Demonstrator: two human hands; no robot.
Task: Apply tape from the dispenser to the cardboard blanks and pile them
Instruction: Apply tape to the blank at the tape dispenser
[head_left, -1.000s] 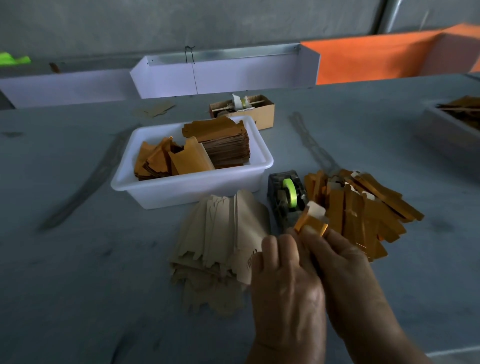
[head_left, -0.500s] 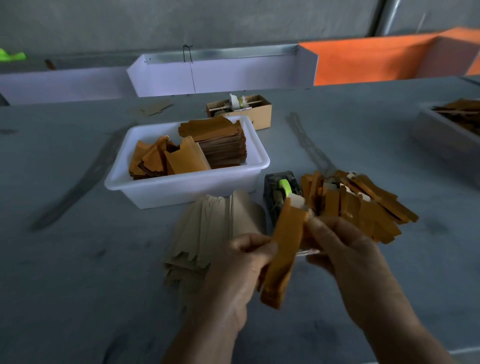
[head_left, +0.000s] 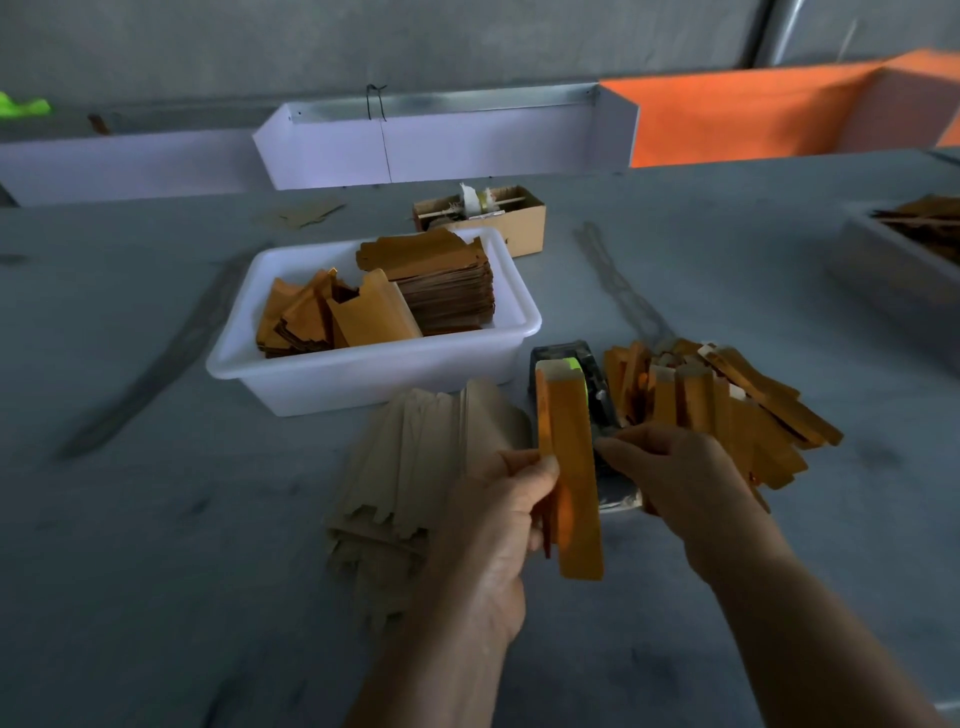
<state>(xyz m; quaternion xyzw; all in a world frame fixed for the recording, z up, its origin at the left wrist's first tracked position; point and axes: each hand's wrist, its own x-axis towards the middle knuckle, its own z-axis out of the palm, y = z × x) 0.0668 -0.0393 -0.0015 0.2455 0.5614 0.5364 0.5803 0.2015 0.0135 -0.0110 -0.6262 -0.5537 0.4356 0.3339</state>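
Left hand (head_left: 498, 525) pinches upright folded blank (head_left: 571, 467); right hand (head_left: 680, 478) beside it.

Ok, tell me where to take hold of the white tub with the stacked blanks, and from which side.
Take the white tub by its rolled rim at the two short ends, coming down from above. The lip juts out all round, so fingers can hook under it. The near long wall is crowded by the pale blanks and the tape dispenser.
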